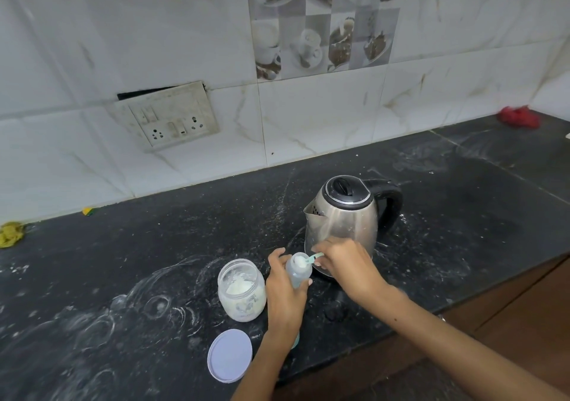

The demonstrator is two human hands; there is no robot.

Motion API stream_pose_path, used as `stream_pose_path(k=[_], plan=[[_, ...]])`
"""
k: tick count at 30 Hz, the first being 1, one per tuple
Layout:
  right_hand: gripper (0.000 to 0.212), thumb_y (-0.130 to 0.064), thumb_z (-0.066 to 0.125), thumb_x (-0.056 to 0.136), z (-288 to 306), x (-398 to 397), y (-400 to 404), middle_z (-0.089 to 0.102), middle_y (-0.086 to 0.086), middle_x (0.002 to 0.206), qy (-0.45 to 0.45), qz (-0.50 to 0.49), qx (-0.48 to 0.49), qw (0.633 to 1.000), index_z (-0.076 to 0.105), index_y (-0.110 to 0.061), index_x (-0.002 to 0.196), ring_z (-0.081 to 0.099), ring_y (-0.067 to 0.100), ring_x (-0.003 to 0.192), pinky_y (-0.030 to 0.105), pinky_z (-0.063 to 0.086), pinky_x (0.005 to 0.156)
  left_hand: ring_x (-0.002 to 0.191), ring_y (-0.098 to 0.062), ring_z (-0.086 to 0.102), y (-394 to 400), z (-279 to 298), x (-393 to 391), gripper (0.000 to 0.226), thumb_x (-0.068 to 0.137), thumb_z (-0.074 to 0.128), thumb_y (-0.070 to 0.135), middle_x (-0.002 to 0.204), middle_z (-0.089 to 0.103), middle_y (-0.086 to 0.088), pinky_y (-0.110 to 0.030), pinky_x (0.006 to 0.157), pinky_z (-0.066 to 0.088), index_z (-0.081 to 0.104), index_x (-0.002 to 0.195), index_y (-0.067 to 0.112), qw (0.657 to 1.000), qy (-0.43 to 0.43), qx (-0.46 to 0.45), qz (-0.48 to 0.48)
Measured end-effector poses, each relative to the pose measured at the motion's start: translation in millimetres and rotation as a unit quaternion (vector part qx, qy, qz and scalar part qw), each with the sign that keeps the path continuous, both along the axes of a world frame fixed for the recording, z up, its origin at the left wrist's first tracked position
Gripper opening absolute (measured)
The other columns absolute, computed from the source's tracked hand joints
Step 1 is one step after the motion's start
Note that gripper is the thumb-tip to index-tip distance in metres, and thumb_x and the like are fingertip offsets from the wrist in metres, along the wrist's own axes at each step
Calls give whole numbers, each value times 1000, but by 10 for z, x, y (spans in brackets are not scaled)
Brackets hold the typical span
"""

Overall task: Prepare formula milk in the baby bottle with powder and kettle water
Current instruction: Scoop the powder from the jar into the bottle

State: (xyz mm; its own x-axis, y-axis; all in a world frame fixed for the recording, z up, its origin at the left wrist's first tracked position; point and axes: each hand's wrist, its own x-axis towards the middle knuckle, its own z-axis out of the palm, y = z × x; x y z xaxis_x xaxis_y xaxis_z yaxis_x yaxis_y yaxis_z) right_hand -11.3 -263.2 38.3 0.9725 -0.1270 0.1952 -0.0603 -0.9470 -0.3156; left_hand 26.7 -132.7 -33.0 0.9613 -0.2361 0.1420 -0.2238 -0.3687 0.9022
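My left hand (pixel 285 295) grips the clear baby bottle (pixel 298 272), which stands upright on the black counter. My right hand (pixel 345 266) pinches a small teal scoop (pixel 308 259) by its handle. The scoop's bowl, filled with white powder, sits right over the bottle's open mouth. An open clear jar of white powder (pixel 241 290) stands just left of the bottle. A steel kettle (pixel 342 220) with a black lid and handle stands directly behind my right hand, its spout pointing left.
The jar's pale lid (pixel 229 355) lies flat near the counter's front edge. White powder smears cover the counter (pixel 123 277). A yellow cloth (pixel 10 234) lies at far left and a red cloth (pixel 519 117) at the back right. A socket plate (pixel 168 117) hangs on the tiled wall.
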Motion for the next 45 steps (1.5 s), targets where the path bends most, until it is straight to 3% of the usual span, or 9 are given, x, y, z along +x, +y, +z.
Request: stream_pose_path(k=[6,8,12,16,20,27,33,40,45], plan=[[17,0,74,65,-75,-17,-46,59,0,67,-54,111,-93,988,67,-13,76,58,21,50,28,41,41,99,-15,62,16,-72,49,55,62,83,5,107,66,2,-32,87,51,62,111,17,999,-16,1,36],[20,0,73,61,-86,-30,-57,59,0,67,-59,141,-101,983,69,-13,75,55,18,49,26,39,37,95,-15,63,26,-78,58,50,62,82,6,104,67,3,-32,85,52,64,106,19,999,-20,-5,40],[22,-3,67,69,-142,-20,-76,72,1,89,-51,190,-64,978,73,-12,89,69,20,71,34,55,51,93,-12,63,56,-105,78,47,62,81,10,102,68,5,-32,82,53,64,105,22,999,-26,-6,44],[17,-10,63,84,-170,78,-137,74,9,92,-8,170,8,985,74,-17,96,71,26,85,42,57,68,93,-11,62,52,-106,86,46,64,80,10,102,67,4,-30,82,53,64,106,20,998,-33,3,44],[33,-23,45,85,-98,4,-102,76,6,88,-57,207,-20,976,76,-14,92,73,22,79,37,60,62,93,-14,62,43,-104,70,46,65,79,9,103,68,1,-32,82,53,65,107,18,998,-40,10,51],[19,-8,71,75,-140,-51,-166,78,2,88,-101,204,0,974,78,-12,91,75,16,84,32,62,65,91,-15,61,-9,-77,15,43,66,79,8,101,67,1,-30,81,50,65,106,18,997,-40,8,58],[26,-2,71,80,-213,-28,-200,77,0,100,-92,184,11,979,77,-16,101,74,17,91,36,61,69,88,-10,56,-14,-48,22,44,66,81,8,101,65,3,-22,78,44,63,106,17,997,-38,27,54],[21,-11,63,86,-231,0,-213,75,8,93,-53,162,32,985,76,-19,100,72,23,84,40,58,70,87,-14,60,-16,-53,40,43,65,82,9,98,67,0,-25,76,47,64,103,15,996,-48,48,56],[23,-7,67,86,-182,-11,-166,77,-2,100,-62,117,99,986,77,-17,104,73,11,92,29,58,79,87,-16,61,-21,-45,37,44,63,83,10,96,66,2,-24,74,46,61,101,16,997,-34,43,60]])
